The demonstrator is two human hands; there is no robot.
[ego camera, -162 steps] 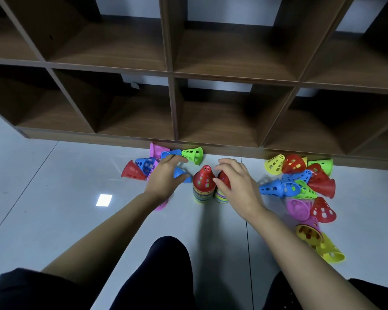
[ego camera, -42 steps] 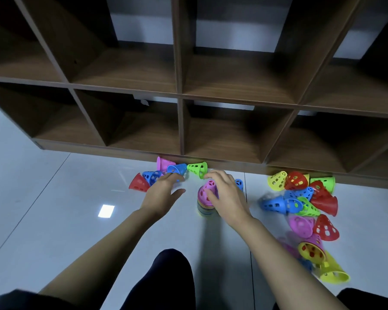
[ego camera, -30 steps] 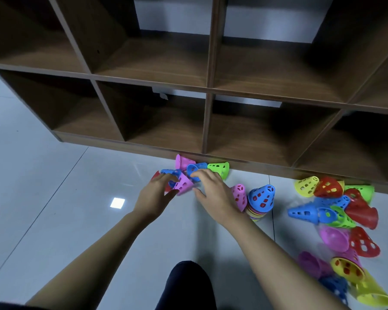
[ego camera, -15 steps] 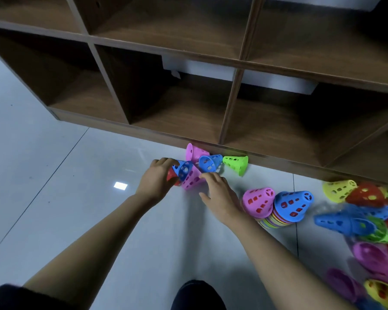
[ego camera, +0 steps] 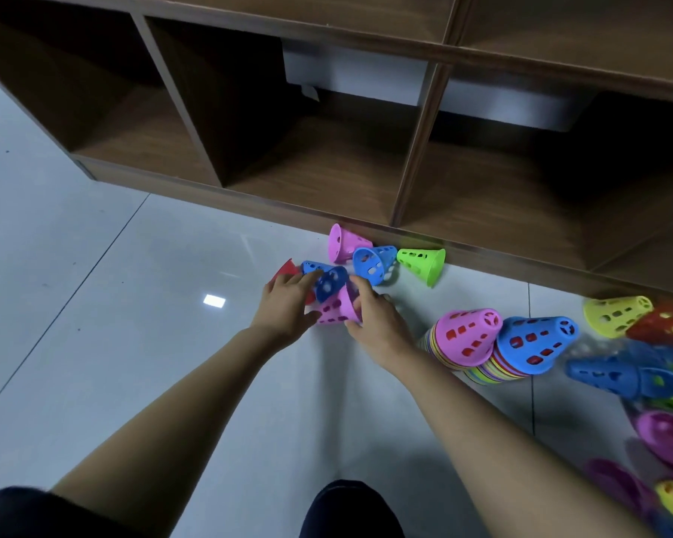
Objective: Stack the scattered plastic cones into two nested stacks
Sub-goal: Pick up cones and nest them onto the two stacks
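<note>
Lying on its side between both hands, the pink perforated plastic cone point(ego camera: 333, 309) looks light, thin-walled and slippery, best pinched at its wide rim, as the right hand point(ego camera: 379, 322) does, while the left hand point(ego camera: 284, 304) touches a blue perforated plastic cone point(ego camera: 329, 284) at its fingertips, grip unclear.

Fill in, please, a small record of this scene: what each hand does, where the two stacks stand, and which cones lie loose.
left hand: holds a dark blue cone
right hand: grips a lying pink cone
stacks: pink-topped stack and blue-topped stack, side by side, right of the hands
loose by shelf unit: far pink cone, light blue cone, green cone
partly hidden: red cone, behind the left hand
right edge: a loose pile, yellow cone at its top
task state: not finished
</note>
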